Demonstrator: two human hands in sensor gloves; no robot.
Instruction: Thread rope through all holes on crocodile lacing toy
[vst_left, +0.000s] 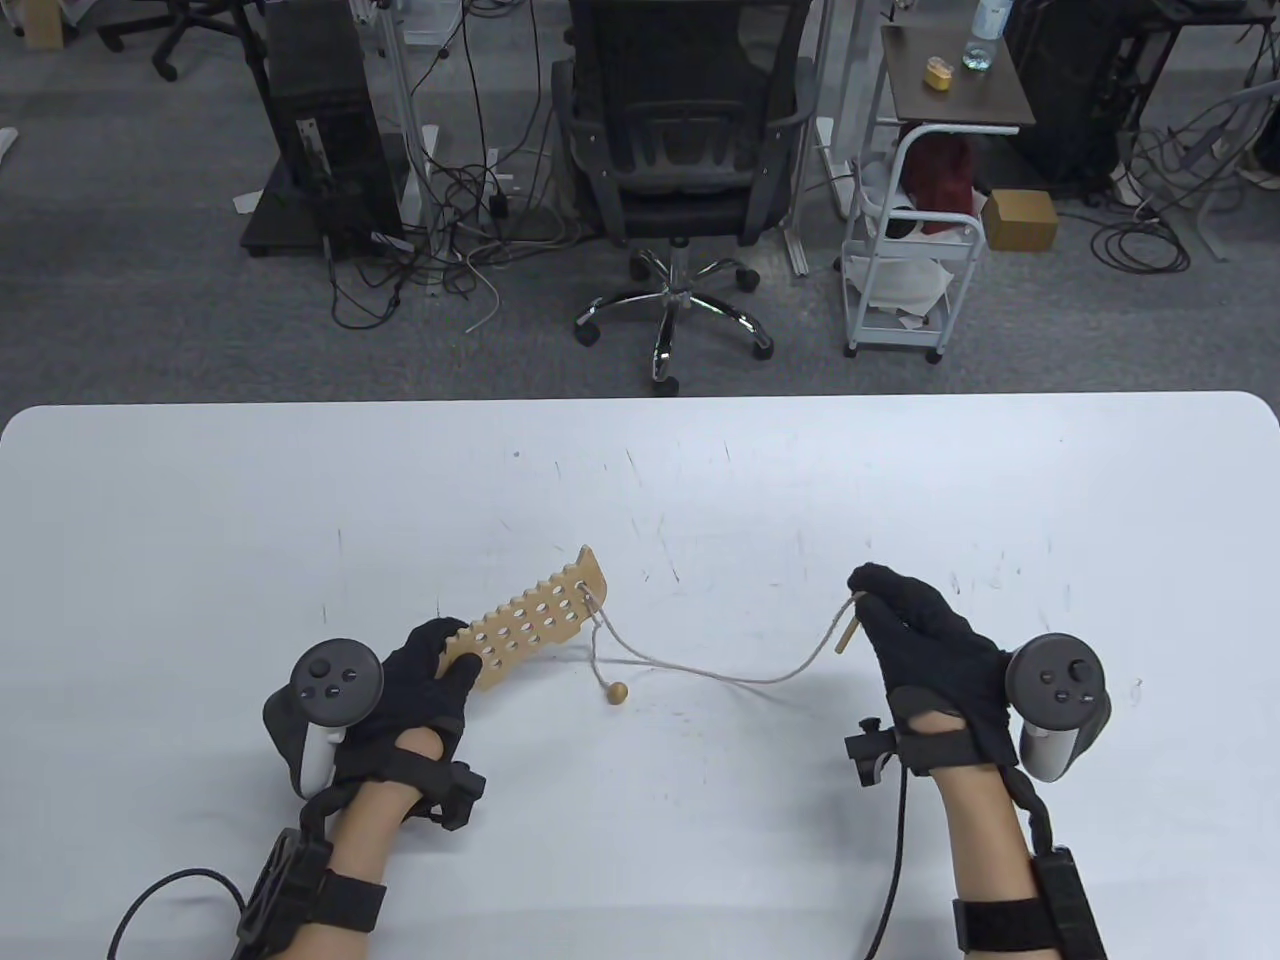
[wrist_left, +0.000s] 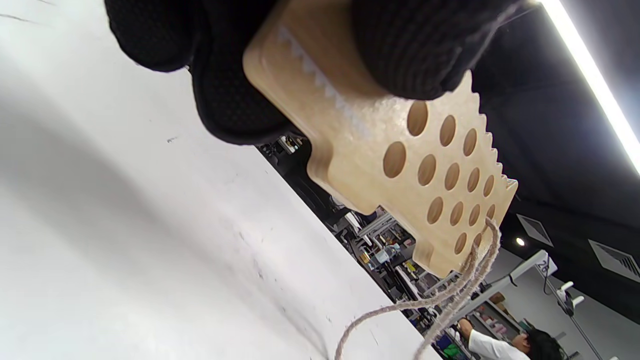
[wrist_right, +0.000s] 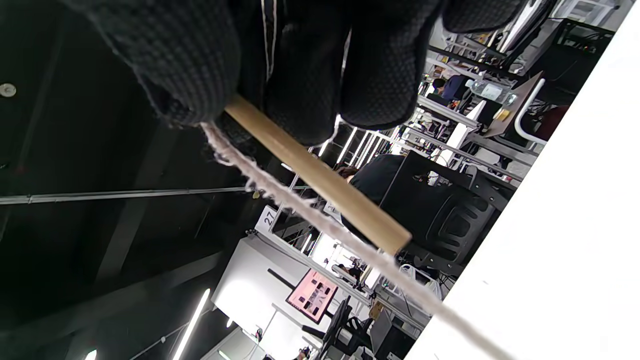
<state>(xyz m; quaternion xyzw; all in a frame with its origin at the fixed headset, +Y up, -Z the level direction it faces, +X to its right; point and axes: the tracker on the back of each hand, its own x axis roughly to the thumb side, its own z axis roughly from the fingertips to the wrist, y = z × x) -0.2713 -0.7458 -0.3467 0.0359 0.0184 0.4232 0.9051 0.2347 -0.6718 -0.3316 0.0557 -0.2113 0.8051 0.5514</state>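
My left hand (vst_left: 420, 680) has its fingers (wrist_left: 240, 110) curled round the near end of the crocodile lacing toy (vst_left: 535, 620), with the thumb on top and the other fingers under it. The glove is black and knitted, a bit bumpy up close. The toy is a flat piece of pale wood, smooth, with round holes in rows and a zigzag edge like little teeth. I hold it up off the table (vst_left: 640, 480), tilted, with its far end pointing up and to the right. The rope (vst_left: 700, 668) goes through a hole at that far end. It is thin, light and fuzzy, made of twisted strands. One short piece hangs down from the toy to a small round wooden bead (vst_left: 617, 692) that lies on the table just under the toy. The longer piece sags down in a soft curve, then climbs up to my right hand (vst_left: 935, 650). There the fingers (wrist_right: 305, 90) are pinched tight on a wooden needle (vst_left: 848, 628), a straight, smooth stick the same pale colour as the toy. The rope is tied on at the top of the stick, right by my fingertips, and the stick pokes out below them. My two hands are well apart. The table is white and smooth with small dark scratches.
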